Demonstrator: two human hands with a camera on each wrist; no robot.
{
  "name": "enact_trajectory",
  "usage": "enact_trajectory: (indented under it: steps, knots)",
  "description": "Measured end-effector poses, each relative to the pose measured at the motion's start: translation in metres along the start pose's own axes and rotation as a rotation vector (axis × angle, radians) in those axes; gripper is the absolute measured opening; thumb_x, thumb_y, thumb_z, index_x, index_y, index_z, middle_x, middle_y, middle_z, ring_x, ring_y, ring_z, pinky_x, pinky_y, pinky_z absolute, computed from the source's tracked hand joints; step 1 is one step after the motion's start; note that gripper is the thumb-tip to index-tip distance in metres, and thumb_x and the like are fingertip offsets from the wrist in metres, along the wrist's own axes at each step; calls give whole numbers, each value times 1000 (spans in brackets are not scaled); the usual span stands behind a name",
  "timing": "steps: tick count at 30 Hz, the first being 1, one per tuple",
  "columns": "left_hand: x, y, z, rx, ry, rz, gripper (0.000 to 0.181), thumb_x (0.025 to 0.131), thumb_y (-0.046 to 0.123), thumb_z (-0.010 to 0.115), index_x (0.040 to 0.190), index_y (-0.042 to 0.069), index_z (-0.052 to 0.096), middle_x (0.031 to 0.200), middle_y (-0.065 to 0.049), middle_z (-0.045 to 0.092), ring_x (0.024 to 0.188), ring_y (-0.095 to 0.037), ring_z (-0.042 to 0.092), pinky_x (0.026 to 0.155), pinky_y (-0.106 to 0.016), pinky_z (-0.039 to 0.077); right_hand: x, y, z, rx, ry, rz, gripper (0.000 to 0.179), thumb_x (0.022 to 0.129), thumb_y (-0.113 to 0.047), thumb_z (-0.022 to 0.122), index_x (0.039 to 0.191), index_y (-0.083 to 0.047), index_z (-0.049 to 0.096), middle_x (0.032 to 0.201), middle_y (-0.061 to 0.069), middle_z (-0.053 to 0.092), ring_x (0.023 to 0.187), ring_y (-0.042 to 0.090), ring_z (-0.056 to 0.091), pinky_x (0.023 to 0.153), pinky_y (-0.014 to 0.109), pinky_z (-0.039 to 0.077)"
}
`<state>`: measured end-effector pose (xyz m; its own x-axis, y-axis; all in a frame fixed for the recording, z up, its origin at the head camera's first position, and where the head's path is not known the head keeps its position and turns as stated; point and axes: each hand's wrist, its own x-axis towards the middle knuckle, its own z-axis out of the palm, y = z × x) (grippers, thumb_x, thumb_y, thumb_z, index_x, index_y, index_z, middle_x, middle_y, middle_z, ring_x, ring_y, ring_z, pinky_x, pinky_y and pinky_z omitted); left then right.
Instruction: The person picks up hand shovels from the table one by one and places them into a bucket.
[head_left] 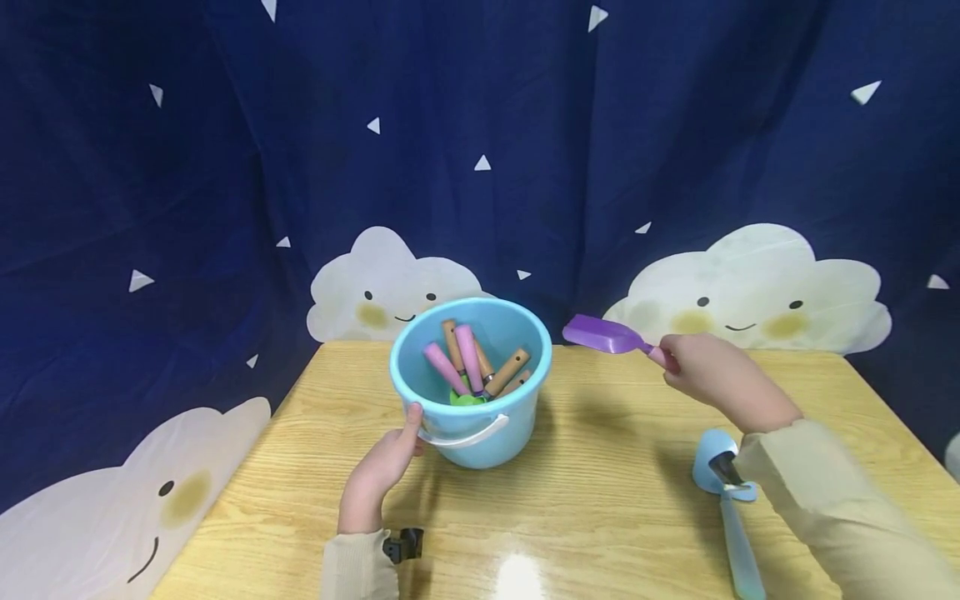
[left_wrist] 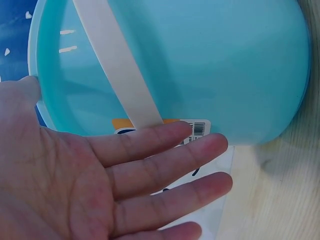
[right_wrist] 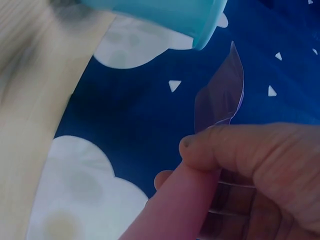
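A light blue bucket [head_left: 491,448] stands on the table, its white handle [head_left: 468,437] hanging across the front. Pink handles [head_left: 467,354] and wooden handles [head_left: 512,367] stick up inside, above green parts; their lower ends are hidden. My left hand [head_left: 386,462] is at the near-left rim, thumb on the edge. In the left wrist view its fingers [left_wrist: 165,170] lie straight beside the bucket's outer wall. Right of the bucket, my right hand [head_left: 701,367] grips a small purple shovel [head_left: 600,333] by its pink handle [right_wrist: 172,205], raised over the table with the blade toward the bucket.
A light blue hand tool [head_left: 738,537] lies at the table's right, below my right forearm and partly covered by it. Behind the wooden table [head_left: 600,517] hangs a dark blue curtain [head_left: 420,100] with white triangles and smiling clouds.
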<state>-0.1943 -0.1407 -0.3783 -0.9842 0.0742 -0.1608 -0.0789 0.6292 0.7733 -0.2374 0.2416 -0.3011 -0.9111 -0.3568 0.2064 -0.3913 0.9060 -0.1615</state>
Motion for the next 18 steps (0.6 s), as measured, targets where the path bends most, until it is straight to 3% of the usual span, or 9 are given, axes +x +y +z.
enact_trajectory:
  steps: [10, 18]
  knots:
    - [0, 0, 0, 11, 0, -18, 86, 92, 57, 8, 116, -13, 50, 101, -24, 60, 101, -41, 52, 85, -58, 36, 12, -19, -6, -24, 65, -76, 31, 86, -12, 54, 57, -12, 42, 50, -3, 33, 47, 15, 36, 47, 33, 33]
    - [1, -1, 1, 6, 3, -18, 86, 93, 57, 7, 116, -14, 50, 102, -24, 59, 99, -40, 53, 83, -58, 37, 19, -31, -11, -28, 57, -102, 28, 85, -10, 55, 59, -11, 46, 51, -2, 38, 48, 17, 39, 47, 35, 37]
